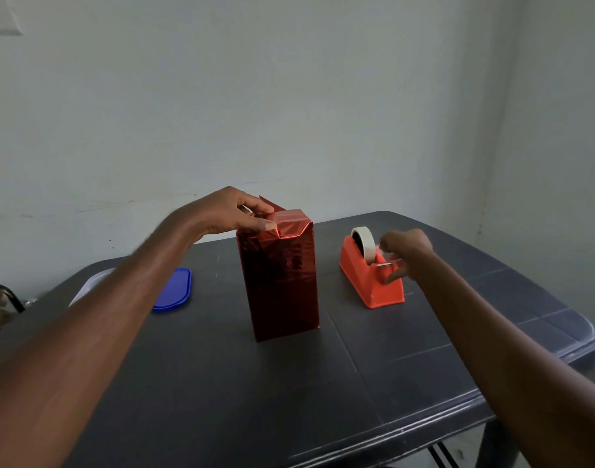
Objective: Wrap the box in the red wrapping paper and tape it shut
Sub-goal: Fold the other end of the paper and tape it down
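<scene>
At the centre of the dark tabletop [374, 359] the box [282, 282] stands upright on its end, its sides already covered in the red wrapping paper [291, 228], whose top end is folded over but not yet sealed; one flap rises loose at the far left corner. The left hand [235, 211] rests on top of the box, thumb and fingers [264, 226] pressing the folded paper down, evidently to keep the creases from springing open until tape is applied. The right hand [406, 253] is at the orange tape dispenser [370, 276], which sits just to the right of the box, near enough to be reached without releasing the fold. Its fingers are curled at the cutter end of the dispenser and appear to be pinching the free end of the tape; the strip itself is too small to confirm. The white tape roll [363, 239] sits in its cradle at the far end of the dispenser. To the left, partly hidden behind the left forearm, lie a blue lid [176, 292] and a clear container [93, 282], well apart from the work. Judged from this state, the side seam is done and the top closure is the step in hand; the lower end cannot be checked. A risk is the top fold lifting if the left hand's pressure eases.
</scene>
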The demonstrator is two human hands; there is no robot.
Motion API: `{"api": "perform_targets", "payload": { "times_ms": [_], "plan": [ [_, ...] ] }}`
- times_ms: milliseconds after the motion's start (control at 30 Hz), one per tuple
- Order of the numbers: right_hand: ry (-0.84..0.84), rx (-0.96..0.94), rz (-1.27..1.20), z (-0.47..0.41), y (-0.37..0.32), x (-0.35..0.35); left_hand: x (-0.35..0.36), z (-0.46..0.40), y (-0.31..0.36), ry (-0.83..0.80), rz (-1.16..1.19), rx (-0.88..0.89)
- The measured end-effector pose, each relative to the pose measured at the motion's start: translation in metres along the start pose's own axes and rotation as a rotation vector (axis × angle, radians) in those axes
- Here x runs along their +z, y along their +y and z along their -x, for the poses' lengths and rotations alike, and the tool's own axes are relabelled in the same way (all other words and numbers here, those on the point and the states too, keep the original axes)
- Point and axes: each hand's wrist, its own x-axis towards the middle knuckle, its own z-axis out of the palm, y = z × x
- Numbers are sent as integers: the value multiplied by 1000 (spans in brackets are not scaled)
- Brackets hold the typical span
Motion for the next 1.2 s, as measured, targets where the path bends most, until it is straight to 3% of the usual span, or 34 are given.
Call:
{"api": "perform_targets", "payload": {
  "times_ms": [200, 333, 500, 733, 933, 1067, 1200],
  "plan": [
    [234, -26, -158, 18, 53, 7, 1, -1, -1, -1, 9, 5],
    [244, -27, -225, 17, 74, 16, 1, -1, -2, -3, 8, 11],
    [232, 65, -518, 12, 86, 32, 1, -1, -2, -4, 1, 11],
    [251, 113, -728, 20, 91, 46, 0, -2, -5, -7, 7, 29],
    [146, -171, -664, 35, 46, 38, 3, -5, -7, -7, 10, 49],
    [-38, -440, -520, 54, -13, 36, 3, -4, -7, 2, -2, 72],
    [-192, -717, -165, 69, -74, 43, 0, -3, -11, 17, -48, 62]
  ]
}}
